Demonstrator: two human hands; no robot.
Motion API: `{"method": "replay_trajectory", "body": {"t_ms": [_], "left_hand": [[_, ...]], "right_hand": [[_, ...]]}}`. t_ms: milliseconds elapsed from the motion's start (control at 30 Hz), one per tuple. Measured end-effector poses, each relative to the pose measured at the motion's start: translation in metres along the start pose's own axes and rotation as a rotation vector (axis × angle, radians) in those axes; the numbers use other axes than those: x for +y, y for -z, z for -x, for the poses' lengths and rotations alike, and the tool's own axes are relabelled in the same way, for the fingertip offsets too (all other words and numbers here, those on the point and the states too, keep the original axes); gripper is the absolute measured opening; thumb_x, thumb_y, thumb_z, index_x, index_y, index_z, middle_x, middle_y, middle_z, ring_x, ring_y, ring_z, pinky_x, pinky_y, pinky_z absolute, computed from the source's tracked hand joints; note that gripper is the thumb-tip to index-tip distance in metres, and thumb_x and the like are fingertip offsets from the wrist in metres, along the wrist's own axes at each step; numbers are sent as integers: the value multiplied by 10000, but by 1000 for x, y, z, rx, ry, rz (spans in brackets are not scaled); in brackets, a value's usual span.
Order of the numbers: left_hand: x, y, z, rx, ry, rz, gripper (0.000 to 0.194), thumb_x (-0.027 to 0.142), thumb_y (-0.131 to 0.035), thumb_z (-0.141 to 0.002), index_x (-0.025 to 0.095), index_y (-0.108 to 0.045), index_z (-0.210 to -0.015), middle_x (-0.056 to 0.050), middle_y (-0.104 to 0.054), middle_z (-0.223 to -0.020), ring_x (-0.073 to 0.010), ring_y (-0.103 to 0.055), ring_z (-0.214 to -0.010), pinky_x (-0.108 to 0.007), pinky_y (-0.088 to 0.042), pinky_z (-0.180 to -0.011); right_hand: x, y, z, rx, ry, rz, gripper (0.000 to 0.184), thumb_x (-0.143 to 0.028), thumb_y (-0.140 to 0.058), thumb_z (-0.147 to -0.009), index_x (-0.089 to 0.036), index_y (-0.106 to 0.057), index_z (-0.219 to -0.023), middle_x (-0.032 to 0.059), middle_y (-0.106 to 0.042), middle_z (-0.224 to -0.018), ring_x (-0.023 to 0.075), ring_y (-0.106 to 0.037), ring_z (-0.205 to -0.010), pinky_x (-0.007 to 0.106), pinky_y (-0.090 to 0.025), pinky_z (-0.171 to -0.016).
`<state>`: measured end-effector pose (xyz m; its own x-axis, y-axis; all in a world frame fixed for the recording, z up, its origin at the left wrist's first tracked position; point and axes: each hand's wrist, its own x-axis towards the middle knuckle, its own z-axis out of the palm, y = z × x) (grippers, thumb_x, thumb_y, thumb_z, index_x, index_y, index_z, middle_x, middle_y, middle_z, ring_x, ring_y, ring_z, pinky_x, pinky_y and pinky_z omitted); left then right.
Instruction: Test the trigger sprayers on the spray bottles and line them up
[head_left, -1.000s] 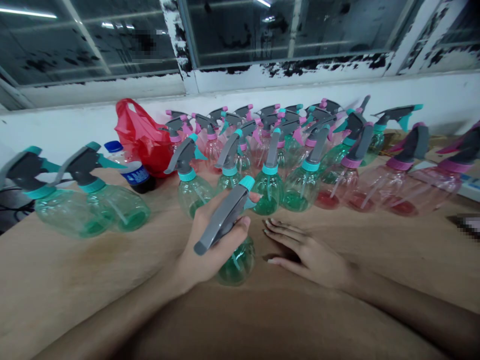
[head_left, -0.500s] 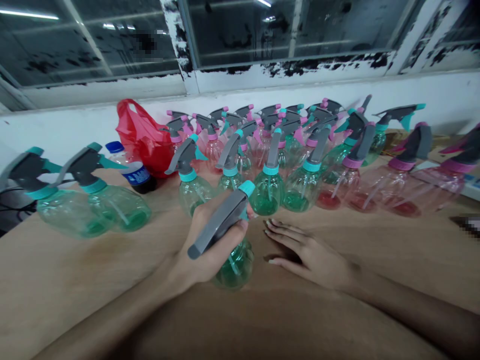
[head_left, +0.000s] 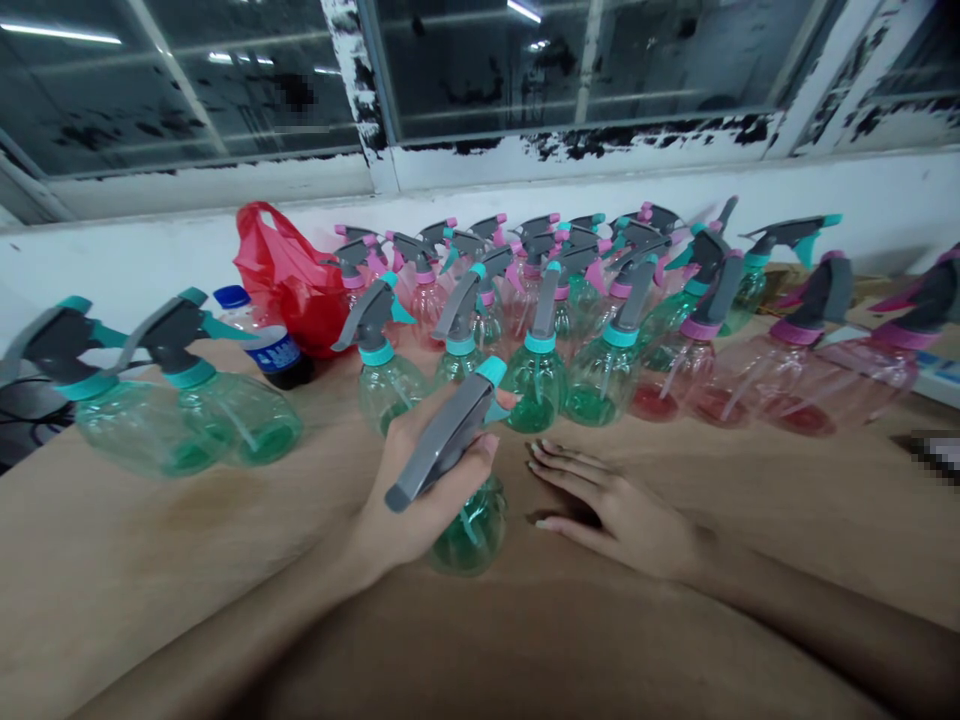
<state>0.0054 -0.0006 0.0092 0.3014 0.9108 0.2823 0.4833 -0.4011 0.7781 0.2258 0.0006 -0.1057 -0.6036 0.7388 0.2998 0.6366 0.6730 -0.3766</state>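
green spray bottle (head_left: 471, 535) — its sprayer (head_left: 446, 440) clamped in the left hand's grip (head_left: 429, 515), right hand (head_left: 619, 508) empty — could topple nearby bottles (head_left: 534, 400) if pushed forward.

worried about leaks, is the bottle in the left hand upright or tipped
Roughly upright: its grey spray head is above its green body.

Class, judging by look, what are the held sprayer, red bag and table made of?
Held sprayer: probably plastic; glossy, see-through green body, smooth grey head.
Red bag: likely plastic film; shiny, crumpled folds.
Table: perhaps wood or laminate; smooth brown top, grain too blurred to tell.
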Motion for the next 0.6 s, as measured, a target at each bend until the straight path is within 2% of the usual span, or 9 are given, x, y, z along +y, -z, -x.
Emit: {"method": "replay_trajectory", "body": {"t_ms": [233,333,600], "left_hand": [[-3,0,2,-32,5,-1,316,252,-484,-809,271,-537,-1120,13,-571,-709,-175,-577,-651,-324,-501,-704],[-2,0,2,-38,7,-11,315,248,-481,-806,261,-537,-1116,8,-569,-713,-191,-594,-700,-322,-493,-690],[0,1,2,-23,0,-17,309,241,-499,-793,271,-549,-1097,17,-580,-687,-189,-597,-668,-320,-496,-658]], "right_hand": [[-1,2,-1,-52,-19,22,584,-497,-439,-877,-177,-373,-1361,71,-413,-1405,210,-328,-1315,423,-332,-1069],[-1,2,-1,-45,-11,24,583,-491,-442,-878,-176,-370,-1363,70,-415,-1404,210,-328,-1315,421,-333,-1069],[-2,2,-1,-8,1,-14,576,-473,-471,-870,-197,-366,-1365,77,-440,-1385,225,-353,-1301,443,-346,-1057]]}}
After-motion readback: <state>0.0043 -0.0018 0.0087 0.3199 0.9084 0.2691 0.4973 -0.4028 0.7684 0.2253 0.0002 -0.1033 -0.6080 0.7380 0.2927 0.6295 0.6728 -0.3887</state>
